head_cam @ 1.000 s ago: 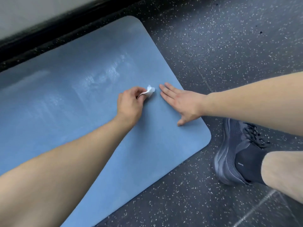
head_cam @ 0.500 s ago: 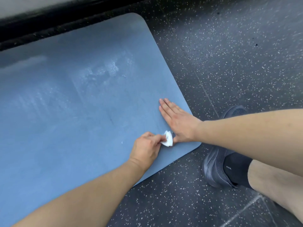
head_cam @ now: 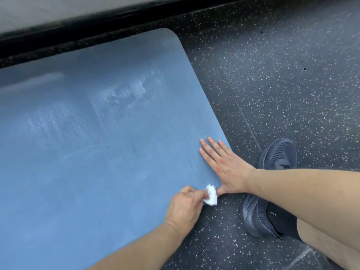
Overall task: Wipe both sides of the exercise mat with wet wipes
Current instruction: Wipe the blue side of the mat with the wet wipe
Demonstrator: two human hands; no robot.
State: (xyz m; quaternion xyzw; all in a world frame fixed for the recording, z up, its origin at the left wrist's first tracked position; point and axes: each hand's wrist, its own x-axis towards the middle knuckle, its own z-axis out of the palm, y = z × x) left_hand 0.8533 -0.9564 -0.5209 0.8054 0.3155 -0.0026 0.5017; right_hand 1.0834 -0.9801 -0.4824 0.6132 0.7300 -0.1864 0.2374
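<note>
**Two hands down at the mat's near corner**

Two hands are seen at work on the blue exercise mat (head_cam: 97,162), which is laid flat on the dark speckled floor (head_cam: 282,75), its far edge run along a black strip (head_cam: 97,26) at the foot of the wall. The small white wet wipe (head_cam: 269,195), crumpled, is pinched in the grip of the left hand (head_cam: 185,207), fingers curled round it, and is held right at the mat's near right corner, where the mat's edge meets the floor. The right hand (head_cam: 226,168) is laid flat on the mat just beside the wipe, fingers straight and close together, pointed toward the far edge, with the thumb reaching down almost to the wipe. The mat's right edge is pressed under that palm. Pale, streaky marks are spread across the middle and the far part of the mat. A dark grey shoe (head_cam: 272,191) is planted on the floor just off the mat's right edge, partly hidden under the right forearm.
</note>
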